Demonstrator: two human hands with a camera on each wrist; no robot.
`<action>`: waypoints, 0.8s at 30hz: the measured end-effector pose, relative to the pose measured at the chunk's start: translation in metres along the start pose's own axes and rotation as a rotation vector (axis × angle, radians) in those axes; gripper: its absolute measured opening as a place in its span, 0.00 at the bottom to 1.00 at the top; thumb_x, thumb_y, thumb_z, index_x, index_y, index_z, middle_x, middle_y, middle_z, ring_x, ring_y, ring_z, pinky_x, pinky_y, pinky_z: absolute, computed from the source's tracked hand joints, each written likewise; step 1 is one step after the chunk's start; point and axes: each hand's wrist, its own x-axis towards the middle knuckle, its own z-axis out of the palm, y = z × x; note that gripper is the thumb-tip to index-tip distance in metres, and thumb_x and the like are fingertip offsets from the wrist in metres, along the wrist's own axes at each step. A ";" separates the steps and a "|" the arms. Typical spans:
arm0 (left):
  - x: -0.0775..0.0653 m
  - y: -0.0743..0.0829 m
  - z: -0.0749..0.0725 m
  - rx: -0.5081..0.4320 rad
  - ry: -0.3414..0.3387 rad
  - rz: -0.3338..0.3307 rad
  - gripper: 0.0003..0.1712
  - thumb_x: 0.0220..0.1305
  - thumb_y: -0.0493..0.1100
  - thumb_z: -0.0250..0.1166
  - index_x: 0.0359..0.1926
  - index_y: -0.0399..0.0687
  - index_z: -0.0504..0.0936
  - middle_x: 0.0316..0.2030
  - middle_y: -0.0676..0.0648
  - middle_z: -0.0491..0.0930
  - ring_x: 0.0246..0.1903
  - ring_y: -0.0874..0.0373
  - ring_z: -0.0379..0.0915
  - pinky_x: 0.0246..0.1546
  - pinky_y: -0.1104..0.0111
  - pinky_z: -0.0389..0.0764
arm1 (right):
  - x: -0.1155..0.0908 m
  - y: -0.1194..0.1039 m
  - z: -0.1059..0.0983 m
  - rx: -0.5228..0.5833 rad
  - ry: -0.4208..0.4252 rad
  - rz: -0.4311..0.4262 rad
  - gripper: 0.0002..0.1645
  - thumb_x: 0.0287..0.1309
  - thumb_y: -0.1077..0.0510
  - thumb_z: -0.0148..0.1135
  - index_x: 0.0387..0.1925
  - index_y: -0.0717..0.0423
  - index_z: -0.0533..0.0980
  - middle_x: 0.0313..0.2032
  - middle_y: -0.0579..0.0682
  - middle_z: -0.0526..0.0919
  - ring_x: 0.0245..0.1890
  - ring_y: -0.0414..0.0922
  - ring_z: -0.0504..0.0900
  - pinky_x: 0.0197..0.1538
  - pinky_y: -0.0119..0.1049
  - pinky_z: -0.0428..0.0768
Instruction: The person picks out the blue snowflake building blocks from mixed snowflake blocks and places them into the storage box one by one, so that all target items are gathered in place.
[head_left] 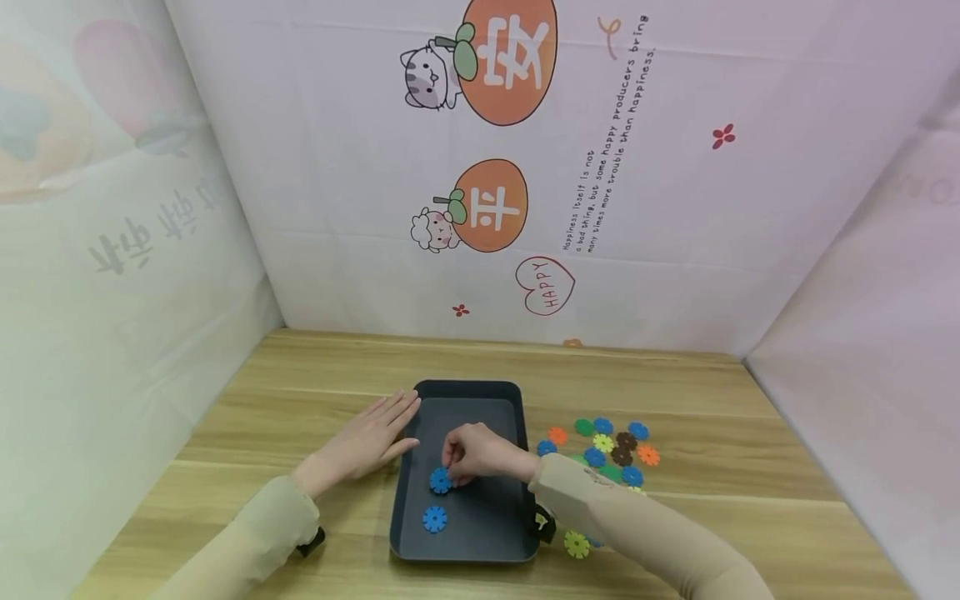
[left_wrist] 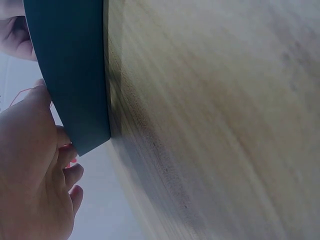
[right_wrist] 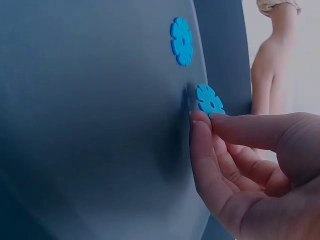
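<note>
A dark grey tray (head_left: 487, 517) lies on the table, its long sides running away from me. My right hand (head_left: 483, 454) is over the tray and pinches a blue notched plastic disc (head_left: 440, 480) between thumb and index finger. In the right wrist view that disc (right_wrist: 209, 100) is tilted, close over the tray floor. Flat on the tray nearer to me lies a second blue disc (head_left: 435, 519), of the same kind. My left hand (head_left: 367, 437) rests on the tray's left rim with fingers straight, as the left wrist view also shows at the tray's wall (left_wrist: 75, 75).
Right of the tray, several loose notched discs in blue, green, yellow, brown and orange (head_left: 648, 455) lie scattered, partly hidden by my right sleeve (head_left: 630, 521). A yellow-green disc (head_left: 577, 545) lies nearer the front. Printed cloth walls (head_left: 637, 292) bound the wooden table (head_left: 322, 367).
</note>
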 end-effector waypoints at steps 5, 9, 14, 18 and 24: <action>0.000 0.000 0.000 -0.001 -0.005 -0.002 0.39 0.76 0.61 0.48 0.76 0.41 0.57 0.77 0.40 0.55 0.76 0.42 0.52 0.75 0.48 0.59 | 0.002 -0.002 0.006 -0.014 0.000 -0.002 0.03 0.56 0.72 0.66 0.31 0.65 0.80 0.27 0.58 0.86 0.29 0.55 0.88 0.34 0.42 0.89; 0.000 0.001 -0.001 0.001 -0.002 -0.002 0.39 0.76 0.60 0.49 0.76 0.41 0.57 0.77 0.40 0.55 0.76 0.42 0.52 0.75 0.48 0.59 | 0.003 -0.003 0.008 -0.022 -0.004 0.003 0.03 0.56 0.72 0.66 0.31 0.64 0.80 0.26 0.57 0.86 0.28 0.54 0.88 0.33 0.41 0.88; 0.000 0.001 -0.001 -0.003 -0.002 0.002 0.39 0.76 0.60 0.49 0.76 0.40 0.57 0.76 0.40 0.56 0.76 0.42 0.52 0.75 0.48 0.59 | 0.002 -0.003 0.009 -0.038 -0.018 0.002 0.04 0.56 0.72 0.65 0.30 0.63 0.80 0.26 0.57 0.86 0.28 0.53 0.88 0.32 0.40 0.88; 0.000 0.001 -0.002 -0.006 -0.009 -0.003 0.39 0.76 0.60 0.49 0.76 0.40 0.57 0.77 0.40 0.55 0.76 0.42 0.52 0.75 0.48 0.59 | 0.001 -0.003 0.008 -0.053 -0.035 0.001 0.05 0.56 0.72 0.65 0.29 0.62 0.79 0.26 0.57 0.86 0.28 0.53 0.87 0.31 0.39 0.88; 0.000 0.002 -0.003 -0.005 -0.021 -0.009 0.40 0.76 0.60 0.49 0.77 0.41 0.56 0.77 0.40 0.54 0.76 0.42 0.51 0.76 0.48 0.58 | 0.002 -0.003 0.007 -0.072 -0.048 -0.003 0.05 0.57 0.72 0.64 0.30 0.61 0.80 0.25 0.54 0.85 0.28 0.52 0.87 0.32 0.39 0.88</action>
